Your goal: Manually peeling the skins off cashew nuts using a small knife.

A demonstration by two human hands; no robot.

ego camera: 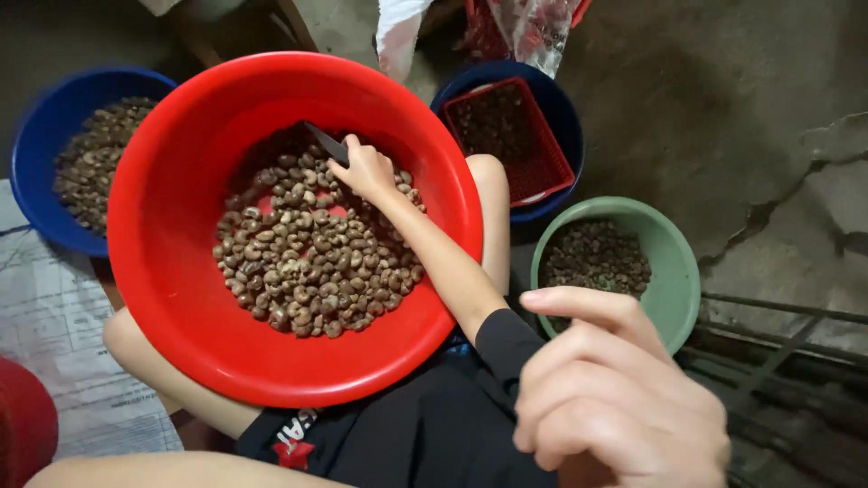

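Note:
A big red bowl [154, 226] rests on my lap, holding a heap of brown shelled nuts [316, 262]. My right hand [366, 172] reaches into the bowl over the nuts and grips a small dark-bladed knife [325, 145], blade pointing up-left. My left hand [615, 407] hangs very close to the camera at the lower right. Its fingers are curled together and nothing shows in them. My bare knees and black shorts [407, 434] lie under the bowl.
A blue bowl [36, 154] of nuts sits at the far left. Another blue bowl [561, 117] holds a red mesh basket [511, 136]. A green bowl [678, 271] of dark pieces stands at the right. Printed paper [54, 334] covers the floor at left; metal bars [787, 361] lie at right.

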